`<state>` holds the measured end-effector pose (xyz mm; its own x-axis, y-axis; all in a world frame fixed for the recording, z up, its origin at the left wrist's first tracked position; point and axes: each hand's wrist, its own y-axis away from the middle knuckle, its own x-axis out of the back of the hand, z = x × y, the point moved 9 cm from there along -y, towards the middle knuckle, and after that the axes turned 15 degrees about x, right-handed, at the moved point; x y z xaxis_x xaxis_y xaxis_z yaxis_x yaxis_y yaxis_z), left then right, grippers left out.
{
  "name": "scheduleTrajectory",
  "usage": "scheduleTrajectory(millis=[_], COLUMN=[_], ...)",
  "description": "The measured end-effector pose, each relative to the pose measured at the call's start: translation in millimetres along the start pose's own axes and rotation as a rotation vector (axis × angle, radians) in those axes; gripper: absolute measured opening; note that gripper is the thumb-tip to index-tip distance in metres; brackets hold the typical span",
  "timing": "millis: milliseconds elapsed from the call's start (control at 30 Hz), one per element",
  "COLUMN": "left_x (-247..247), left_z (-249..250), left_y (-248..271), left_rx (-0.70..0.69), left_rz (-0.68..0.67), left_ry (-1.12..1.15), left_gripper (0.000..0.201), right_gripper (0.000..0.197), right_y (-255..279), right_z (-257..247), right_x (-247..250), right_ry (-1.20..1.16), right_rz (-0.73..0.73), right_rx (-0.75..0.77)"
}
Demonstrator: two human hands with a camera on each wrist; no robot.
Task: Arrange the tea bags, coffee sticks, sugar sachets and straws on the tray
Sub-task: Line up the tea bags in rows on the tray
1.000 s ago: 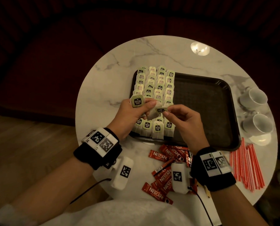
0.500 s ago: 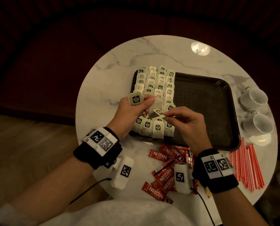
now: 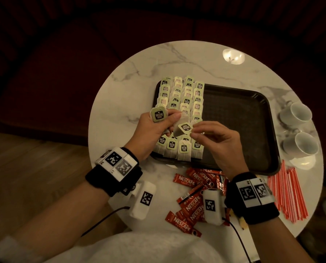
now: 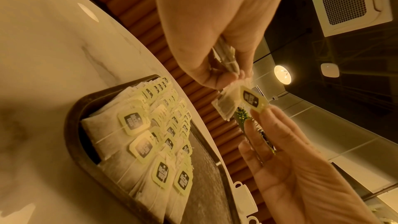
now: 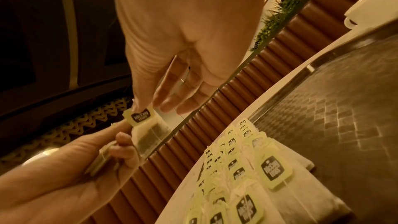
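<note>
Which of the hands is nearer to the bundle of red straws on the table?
The right. The right hand is over the tray's near side, on the straws' side of the table. The left hand is farther, over the tray's left edge, beyond the right hand.

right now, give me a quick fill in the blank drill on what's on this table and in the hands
1. The tea bags lie in rows at the ____ end of the tray.
2. The right hand pinches the ____ of a tea bag that the left hand also holds.
3. The coffee sticks lie on the table, not yet on the ____.
4. The red straws lie near ____ white cups.

Missing words: left; tag; tray; two
</note>
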<state>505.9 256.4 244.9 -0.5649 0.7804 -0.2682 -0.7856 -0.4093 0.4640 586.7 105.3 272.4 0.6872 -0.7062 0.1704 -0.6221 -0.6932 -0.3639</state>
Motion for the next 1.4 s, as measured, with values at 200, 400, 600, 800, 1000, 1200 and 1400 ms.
scheduleTrajectory(millis=[200, 400, 600, 800, 1000, 1200, 1400], left_x=[-0.7, -3.5, -8.2, -6.9, 8.0, 10.2, 11.4], left_z=[0.8, -1.1, -5.2, -6.4, -23.1, -45.7, -51.3], left_y=[0.6, 0.3, 0.1, -2.3, -8.1, -4.9, -1.7], left_rx=[-0.004, 0.015, 0.050, 0.046, 0.166, 0.369, 0.412], left_rz=[-0.002, -0.029, -0.068, -0.045, 0.023, -0.037, -0.021], left_ry=[-0.033, -0.041, -0.011, -0.071, -0.040, 0.113, 0.138], left_gripper=[0.008, 0.008, 0.012, 0.015, 0.028, 0.029, 0.030], right_gripper=[0.012, 0.013, 0.015, 0.025, 0.021, 0.018, 0.026], right_y=[-7.5, -19.2, -20.9, -14.4, 10.7, 48.4, 62.1], right_z=[-0.3, 0.3, 5.1, 13.0, 41.9, 89.7, 107.4], right_x=[3.2, 0.7, -2.4, -11.6, 18.7, 40.8, 35.5], right_ry=[-0.073, -0.059, -0.075, -0.116, -0.063, 0.091, 0.279], right_rz=[0.046, 0.059, 0.078, 0.017, 0.126, 0.099, -0.011], right_rx=[-0.037, -0.055, -0.088, -0.176, -0.347, -0.574, -0.615])
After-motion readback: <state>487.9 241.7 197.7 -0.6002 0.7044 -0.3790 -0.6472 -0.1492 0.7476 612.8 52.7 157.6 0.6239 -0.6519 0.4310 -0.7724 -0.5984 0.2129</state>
